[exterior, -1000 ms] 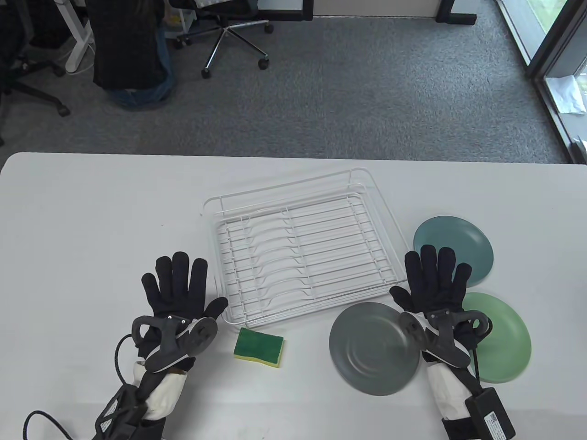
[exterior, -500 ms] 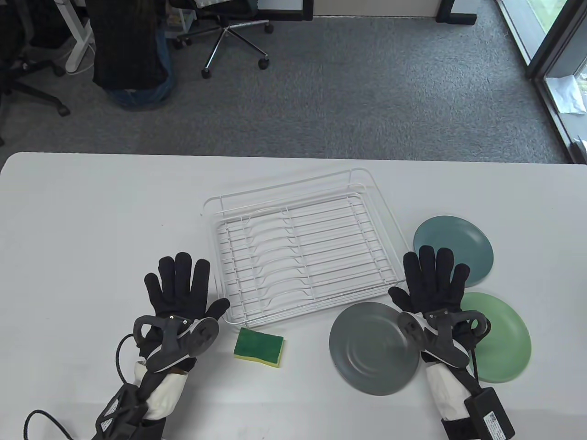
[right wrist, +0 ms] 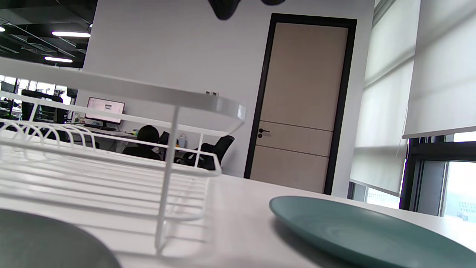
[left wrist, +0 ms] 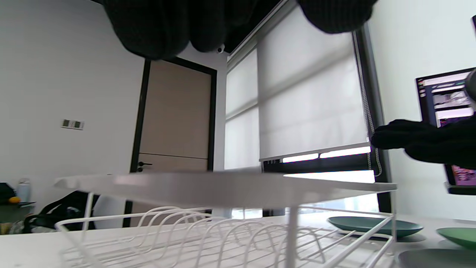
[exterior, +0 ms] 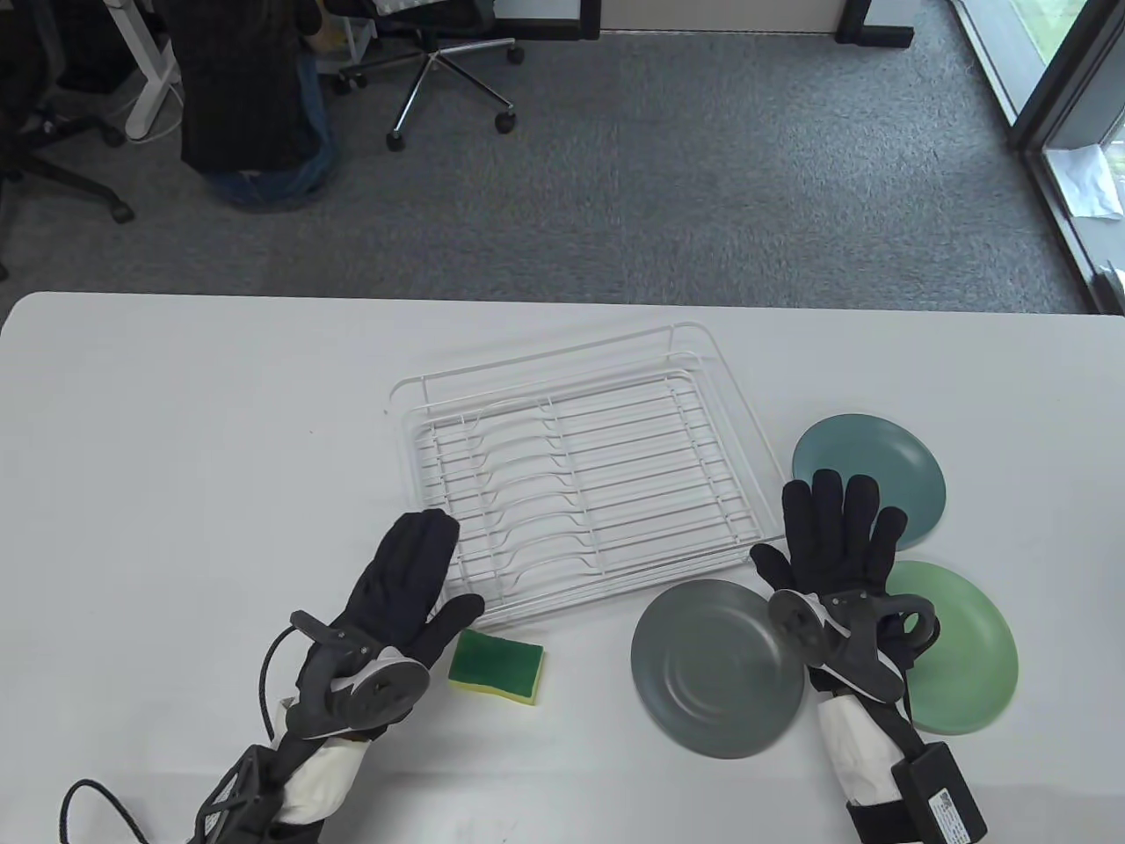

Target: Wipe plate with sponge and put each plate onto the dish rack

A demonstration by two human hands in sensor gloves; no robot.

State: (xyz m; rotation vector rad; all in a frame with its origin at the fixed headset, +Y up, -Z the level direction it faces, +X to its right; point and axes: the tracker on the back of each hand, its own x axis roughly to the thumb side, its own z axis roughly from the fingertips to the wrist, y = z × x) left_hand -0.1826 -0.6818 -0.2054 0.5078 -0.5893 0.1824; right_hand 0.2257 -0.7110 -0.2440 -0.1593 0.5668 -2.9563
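Observation:
A green-and-yellow sponge (exterior: 497,667) lies on the white table in front of the empty white wire dish rack (exterior: 576,482). My left hand (exterior: 413,580) hovers just left of the sponge, fingers straight and together, pointing over the rack's near left corner, thumb near the sponge. Three plates lie right of the rack: a grey plate (exterior: 712,681), a teal plate (exterior: 879,462) and a light green plate (exterior: 962,646). My right hand (exterior: 835,541) is spread flat among them, holding nothing. The rack (left wrist: 223,227) fills the left wrist view; the teal plate (right wrist: 368,232) shows in the right wrist view.
The table's far edge (exterior: 562,299) borders grey carpet with an office chair (exterior: 439,66) and a seated person (exterior: 250,97) beyond. A black cable and battery pack (exterior: 940,796) trail from my right forearm near the table's front edge.
My left hand has swung right and turned from a flat spread pose to fingers together, now beside the sponge at the rack's corner. My right hand has barely moved.

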